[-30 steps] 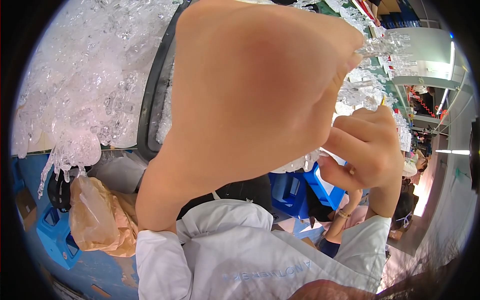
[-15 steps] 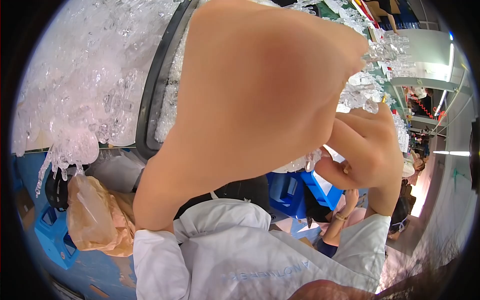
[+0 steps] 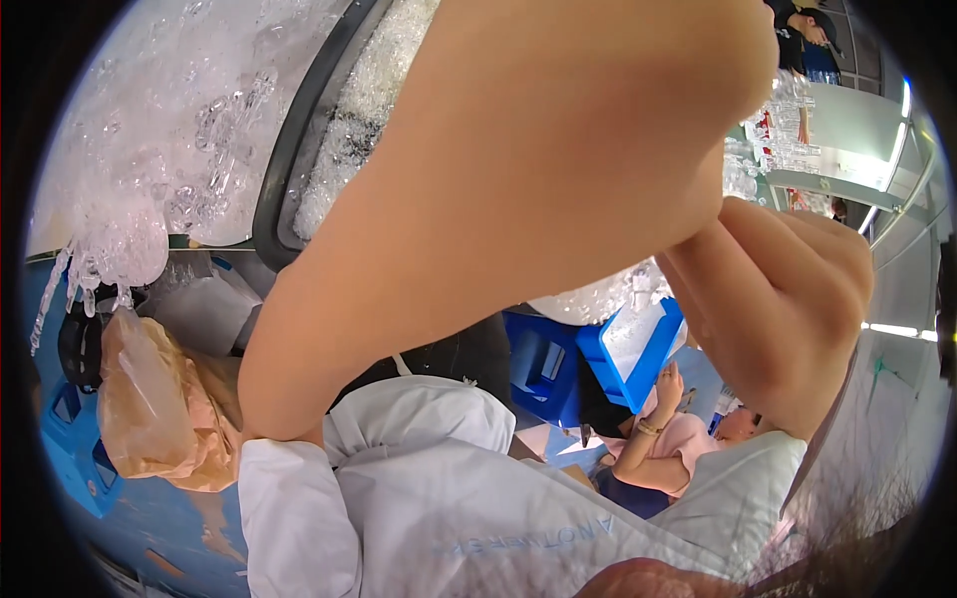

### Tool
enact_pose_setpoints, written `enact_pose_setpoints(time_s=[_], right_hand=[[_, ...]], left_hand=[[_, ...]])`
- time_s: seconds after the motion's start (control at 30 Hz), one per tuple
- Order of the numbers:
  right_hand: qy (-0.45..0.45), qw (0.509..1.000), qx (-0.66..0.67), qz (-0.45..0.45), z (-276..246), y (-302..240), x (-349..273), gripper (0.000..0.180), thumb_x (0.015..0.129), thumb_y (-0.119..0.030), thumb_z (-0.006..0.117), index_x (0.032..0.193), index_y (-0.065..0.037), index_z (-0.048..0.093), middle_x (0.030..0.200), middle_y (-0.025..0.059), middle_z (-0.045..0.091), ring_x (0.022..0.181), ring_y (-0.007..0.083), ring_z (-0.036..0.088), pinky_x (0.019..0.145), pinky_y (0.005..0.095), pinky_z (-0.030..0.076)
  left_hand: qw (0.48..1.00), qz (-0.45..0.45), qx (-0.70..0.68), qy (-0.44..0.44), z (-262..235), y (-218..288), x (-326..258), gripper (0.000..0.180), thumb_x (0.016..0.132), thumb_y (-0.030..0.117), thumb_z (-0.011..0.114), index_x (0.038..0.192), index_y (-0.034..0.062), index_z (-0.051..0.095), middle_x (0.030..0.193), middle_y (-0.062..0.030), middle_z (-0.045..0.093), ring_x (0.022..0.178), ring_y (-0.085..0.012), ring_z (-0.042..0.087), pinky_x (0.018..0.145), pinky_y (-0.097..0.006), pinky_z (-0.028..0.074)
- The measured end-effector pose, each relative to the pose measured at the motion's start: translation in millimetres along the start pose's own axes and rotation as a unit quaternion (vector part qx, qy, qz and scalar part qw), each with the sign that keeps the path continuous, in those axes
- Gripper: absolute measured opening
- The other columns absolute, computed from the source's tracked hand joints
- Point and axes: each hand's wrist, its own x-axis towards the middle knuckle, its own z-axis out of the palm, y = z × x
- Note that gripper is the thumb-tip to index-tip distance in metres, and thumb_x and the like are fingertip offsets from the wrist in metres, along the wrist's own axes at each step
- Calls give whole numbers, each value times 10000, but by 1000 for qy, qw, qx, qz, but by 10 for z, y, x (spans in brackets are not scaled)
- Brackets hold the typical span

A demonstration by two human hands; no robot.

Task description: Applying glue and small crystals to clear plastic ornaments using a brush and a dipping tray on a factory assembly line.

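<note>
Left hand [image 3: 668, 90] and right hand [image 3: 788, 264] have shifted right in view since half a second ago, and the clear piece that showed at the left fingertips is now out of sight. More of the tub [image 3: 267, 189] has come out from behind the left arm, with glittering bits [image 3: 369, 110] inside its black rim.

From where I stand the two hands overlap, the left across the right; the fingertips are hidden, so I can't tell whether they touch, grip or hold anything, or whether that piece is between them.

Work looks under way rather than finished. A big loose heap [image 3: 179, 120] of clear pieces lies left of the tub, some drooping over the edge, and a smaller pile [image 3: 588, 299] shows beneath the arms. Judging by these, plenty remains; how much is done I can't make out. More clear pieces [image 3: 788, 145] stand beyond the hands. Below are a blue bin [image 3: 588, 349] and, near it, a seated co-worker [image 3: 643, 460].
</note>
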Motion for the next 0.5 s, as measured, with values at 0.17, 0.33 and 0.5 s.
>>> enact_pose_setpoints(time_s=[0.17,0.33,0.5], right_hand=[[-53,997,19,44,-14,69,78,206,667,-6,763,861,-37,701,596,80,595,450,244,518,429,298,369],[-38,976,161,142,-60,178,32,180,761,21,653,937,17,692,602,72,594,476,129,507,466,256,348],[138,946,182,231,-545,160,-418,445,915,-251,348,1177,39,562,694,167,623,535,138,524,547,245,427]], left_hand=[[1000,0,-12,-11,-1,21,26,92,824,60,699,831,-32,698,698,-133,686,559,-192,630,526,-269,479],[1000,-1,-7,-16,-78,30,20,91,824,63,697,825,-29,697,692,-133,684,557,-196,630,526,-272,478],[1000,0,-2,-28,-170,64,52,91,824,65,694,819,-26,697,686,-133,682,555,-199,631,526,-275,478]])
